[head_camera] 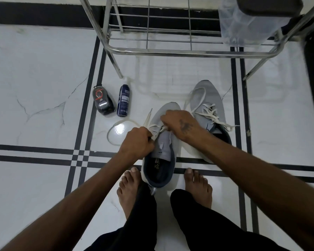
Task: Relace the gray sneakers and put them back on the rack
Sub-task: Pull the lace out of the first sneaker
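A gray sneaker [163,153] with a dark lining lies on the floor between my bare feet, toe pointing away. My left hand [137,142] pinches its white lace [116,127] at the left eyelets; the lace loops out over the floor to the left. My right hand [179,124] is curled over the top of the same shoe, pinching the lace near the eyelets. The second gray sneaker [209,109] lies to the right, laced loosely with white ends trailing. The steel shoe rack [170,51] stands just beyond.
A dark blue spray can [123,100] and a black polish bottle [102,101] lie on the white tiled floor, left of the shoes. A clear plastic bag [243,24] and a dark object sit on the rack's right side. My feet [129,189] flank the near shoe.
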Tool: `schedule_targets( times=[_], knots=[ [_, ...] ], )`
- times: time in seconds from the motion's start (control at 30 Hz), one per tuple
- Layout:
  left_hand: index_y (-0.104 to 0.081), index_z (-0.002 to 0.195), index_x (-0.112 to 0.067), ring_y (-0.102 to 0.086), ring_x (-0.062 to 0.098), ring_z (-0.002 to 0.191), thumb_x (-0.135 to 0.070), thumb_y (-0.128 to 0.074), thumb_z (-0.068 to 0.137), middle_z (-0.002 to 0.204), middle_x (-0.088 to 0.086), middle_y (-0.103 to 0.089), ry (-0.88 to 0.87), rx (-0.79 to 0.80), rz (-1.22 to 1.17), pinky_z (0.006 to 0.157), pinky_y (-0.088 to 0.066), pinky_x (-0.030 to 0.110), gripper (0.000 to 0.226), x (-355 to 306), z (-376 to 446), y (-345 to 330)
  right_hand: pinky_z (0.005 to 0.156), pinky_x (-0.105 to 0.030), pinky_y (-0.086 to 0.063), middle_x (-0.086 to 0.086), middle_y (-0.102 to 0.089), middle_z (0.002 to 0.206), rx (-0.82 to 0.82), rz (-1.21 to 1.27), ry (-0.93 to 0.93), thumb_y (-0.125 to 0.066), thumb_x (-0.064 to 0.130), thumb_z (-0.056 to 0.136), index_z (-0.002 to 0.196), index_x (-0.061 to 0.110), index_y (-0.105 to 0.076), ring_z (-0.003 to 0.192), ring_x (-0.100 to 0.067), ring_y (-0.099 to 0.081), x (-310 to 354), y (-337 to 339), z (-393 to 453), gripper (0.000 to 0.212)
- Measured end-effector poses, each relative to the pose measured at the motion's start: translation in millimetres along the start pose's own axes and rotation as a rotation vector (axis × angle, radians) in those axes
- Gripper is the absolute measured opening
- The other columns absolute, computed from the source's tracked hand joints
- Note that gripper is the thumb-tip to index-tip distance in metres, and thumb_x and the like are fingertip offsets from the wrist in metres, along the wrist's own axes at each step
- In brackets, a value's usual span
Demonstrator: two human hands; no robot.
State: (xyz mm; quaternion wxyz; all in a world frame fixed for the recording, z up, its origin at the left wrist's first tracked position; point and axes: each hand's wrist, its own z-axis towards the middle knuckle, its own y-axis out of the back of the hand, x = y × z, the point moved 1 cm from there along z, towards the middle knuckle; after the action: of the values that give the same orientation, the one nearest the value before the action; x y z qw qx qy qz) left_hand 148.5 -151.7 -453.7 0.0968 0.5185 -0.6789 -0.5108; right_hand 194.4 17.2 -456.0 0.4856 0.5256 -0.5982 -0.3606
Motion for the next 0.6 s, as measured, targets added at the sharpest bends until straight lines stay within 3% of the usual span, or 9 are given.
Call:
schedule_targets(
  times=[0.07, 0.13, 0.23, 0.33, 0.4, 0.47, 0.6],
  knots=[
    [-0.064, 0.068, -0.005, -0.053, 0.025, 0.058, -0.015, -0.056, 0.081, 0.059, 0.008, -0.057, 0.021, 0.001, -0.027, 0.048, -0.03, 0.023, 0.018, 3.9, 0.0, -1.2, 0.064, -0.03, -0.029, -0.012, -0.057, 0.093, -0.069, 0.115, -0.09, -0.055, 0.005, 0.088, 0.091, 0.01, -0.057, 0.085, -0.031, -0.059, -23.0, 10.1, -13.3, 0.006],
    [-0.062, 0.065, -0.005, -0.055, 0.027, 0.059, -0.016, -0.056, 0.081, 0.059, 0.009, -0.057, 0.025, 0.004, -0.031, 0.05, -0.031, 0.024, 0.021, 4.8, -0.4, -2.2, 0.066, -0.03, -0.032, -0.013, -0.056, 0.096, -0.119, 0.149, -0.298, -0.055, 0.006, 0.089, 0.093, 0.006, -0.057, 0.088, -0.03, -0.058, -49.6, 20.1, -28.5, 0.004],
    [-0.065, 0.066, -0.009, -0.058, 0.026, 0.062, -0.029, -0.056, 0.09, 0.063, 0.007, -0.064, 0.005, -0.049, -0.062, 0.061, -0.04, 0.027, 0.032, 3.8, -5.2, -2.5, 0.08, -0.033, -0.045, -0.011, -0.048, 0.118, -0.021, 0.245, -0.469, -0.057, 0.014, 0.092, 0.117, 0.006, -0.055, 0.101, -0.028, -0.058, -50.7, 21.1, -38.9, 0.026],
    [-0.07, 0.088, -0.019, -0.063, 0.02, 0.074, -0.037, -0.051, 0.097, 0.085, -0.001, -0.068, 0.006, -0.288, -0.135, 0.067, -0.041, 0.029, 0.028, 3.4, 2.1, 2.0, 0.096, -0.034, -0.046, -0.007, -0.036, 0.133, 0.018, 0.491, -0.433, -0.062, 0.036, 0.091, 0.144, 0.016, -0.041, 0.11, -0.025, -0.053, -12.5, 15.2, -37.5, 0.061],
    [-0.067, 0.109, -0.024, -0.065, 0.021, 0.084, -0.031, -0.055, 0.096, 0.106, 0.0, -0.062, -0.036, -0.323, -0.133, 0.071, -0.046, 0.032, 0.018, 3.9, 15.5, 1.0, 0.097, -0.031, -0.043, -0.007, -0.034, 0.136, 0.085, 0.578, -0.419, -0.066, 0.039, 0.089, 0.151, 0.021, -0.033, 0.117, -0.025, -0.05, 6.4, 1.1, -29.8, 0.073],
    [-0.068, 0.112, -0.023, -0.064, 0.024, 0.088, -0.029, -0.06, 0.094, 0.117, 0.0, -0.056, -0.078, -0.217, -0.039, 0.071, -0.047, 0.031, 0.02, 4.3, 27.9, -5.8, 0.098, -0.031, -0.045, -0.008, -0.032, 0.135, 0.086, 0.553, -0.418, -0.067, 0.032, 0.089, 0.151, 0.023, -0.033, 0.118, -0.028, -0.052, 17.6, -13.0, -23.0, 0.072],
    [-0.068, 0.095, -0.012, -0.063, 0.03, 0.086, -0.018, -0.064, 0.09, 0.109, 0.003, -0.058, -0.095, -0.206, 0.02, 0.069, -0.049, 0.037, 0.009, 7.5, 40.6, -7.7, 0.09, -0.029, -0.047, -0.007, -0.034, 0.124, 0.004, 0.523, -0.447, -0.062, 0.011, 0.088, 0.134, 0.014, -0.052, 0.103, -0.028, -0.056, 20.8, -27.1, -18.9, 0.047]
  ],
)
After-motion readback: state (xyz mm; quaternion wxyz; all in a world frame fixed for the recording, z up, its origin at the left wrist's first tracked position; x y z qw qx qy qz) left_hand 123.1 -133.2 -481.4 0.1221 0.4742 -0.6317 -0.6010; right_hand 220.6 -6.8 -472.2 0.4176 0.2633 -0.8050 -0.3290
